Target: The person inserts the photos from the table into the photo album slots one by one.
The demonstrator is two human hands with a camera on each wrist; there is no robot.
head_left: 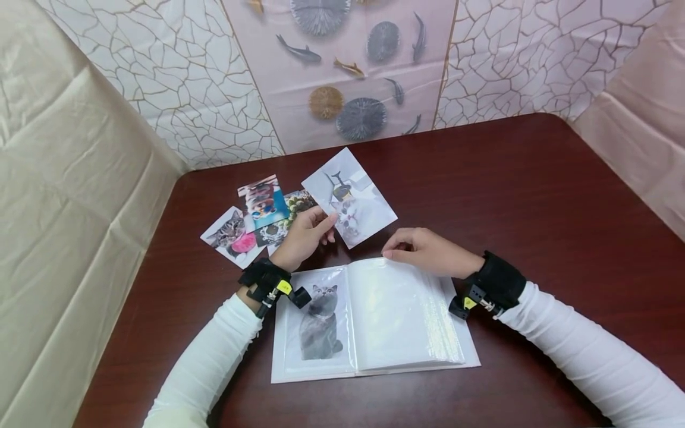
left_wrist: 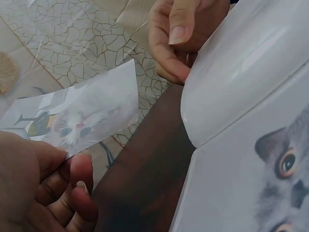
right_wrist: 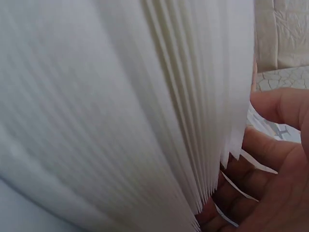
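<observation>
Between its thumb and fingers, my left hand pinches a photo print of a white cat beside a glass, held at its lower left corner. An open white photo album lies below both hands. Its left pocket holds a picture of a grey cat; the right-hand sleeve appears blank. My right hand pinches the top edge of the right-hand sleeve. In the right wrist view, the thumb is in front of the album sleeves and the fingers are behind, partly hidden by them. The left wrist view shows that sleeve bowing upward.
Several loose photos overlap on the table left of the album, among them a tabby cat print and a blue-edged print. The dark red wooden table meets patterned cloth at the back and plain cloth at the sides.
</observation>
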